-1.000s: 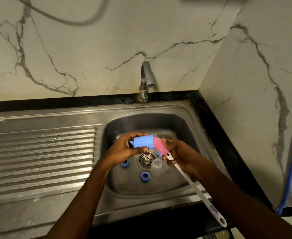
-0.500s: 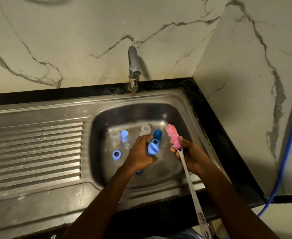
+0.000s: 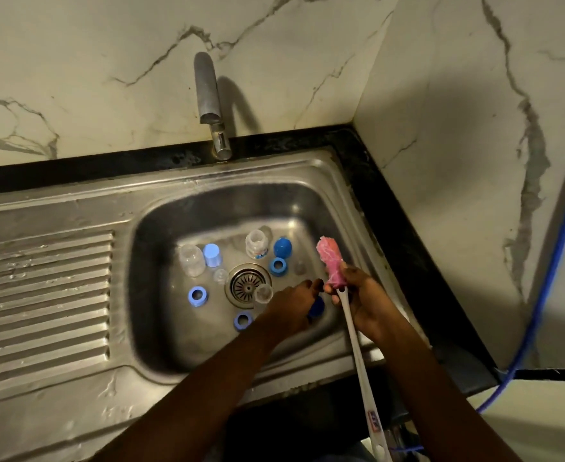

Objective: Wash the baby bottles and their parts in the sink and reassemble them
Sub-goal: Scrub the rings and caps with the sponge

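Bottle parts lie on the floor of the steel sink (image 3: 161, 321). Two clear bottles (image 3: 192, 260) (image 3: 257, 243) stand at the back, with a light blue cap (image 3: 212, 255) and a dark blue dome cap (image 3: 282, 247). Blue screw rings (image 3: 197, 296) (image 3: 243, 321) (image 3: 278, 266) and clear nipples (image 3: 263, 292) (image 3: 221, 276) lie around the drain (image 3: 247, 285). My left hand (image 3: 291, 306) is low in the basin, its fingers curled over a blue cap (image 3: 317, 308) that is mostly hidden. My right hand (image 3: 361, 305) grips the bottle brush (image 3: 330, 261) just below its pink sponge head, which points up and away.
The faucet (image 3: 207, 88) stands behind the basin with no water running. A ribbed drainboard (image 3: 41, 295) stretches to the left. Marble walls close the back and right. A blue hose (image 3: 547, 261) runs down the right wall. The brush's white handle (image 3: 357, 358) reaches past the counter edge.
The brush came out of the light blue cap and the hands separated. My left hand dropped lower into the basin to the right of the drain. The camera view shifted.
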